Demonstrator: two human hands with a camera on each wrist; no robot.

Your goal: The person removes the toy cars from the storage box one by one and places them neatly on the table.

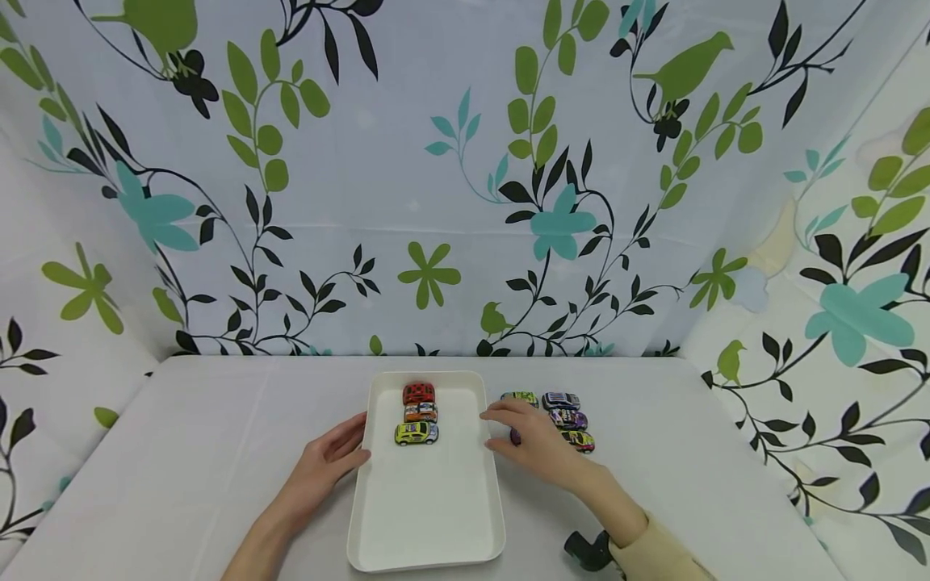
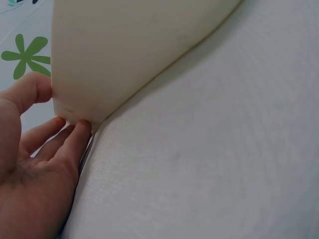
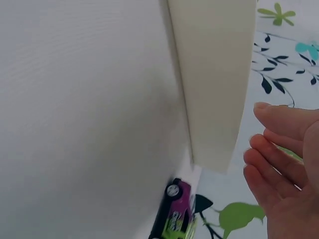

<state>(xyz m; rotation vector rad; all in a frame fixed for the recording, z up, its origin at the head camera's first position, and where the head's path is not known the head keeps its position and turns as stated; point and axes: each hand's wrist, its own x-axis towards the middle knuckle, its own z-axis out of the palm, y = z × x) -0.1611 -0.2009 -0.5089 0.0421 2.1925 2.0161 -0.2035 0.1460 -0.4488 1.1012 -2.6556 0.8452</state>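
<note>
A white rectangular tray (image 1: pixel 429 508) lies on the table, and my left hand (image 1: pixel 327 456) touches its left outer wall. In the left wrist view, the thumb and fingertips (image 2: pixel 82 127) meet the tray's edge near a corner. Inside, toward the far end, stand a red toy car (image 1: pixel 419 393), an orange and white toy car (image 1: pixel 421 412) and a yellow toy car (image 1: pixel 417 434) in a column. My right hand (image 1: pixel 534 440) is beside the right wall, fingers loosely bent and holding nothing; a small gap separates it from the tray (image 3: pixel 214 89) in the right wrist view.
Several toy cars stand right of the tray, among them a silver one (image 1: pixel 562 400), a purple one (image 1: pixel 569 419) and a green one (image 1: pixel 520 399), partly behind my right hand. A black object (image 1: pixel 588 551) is by the right sleeve. Patterned cloth (image 1: pixel 465 307) hangs behind the table.
</note>
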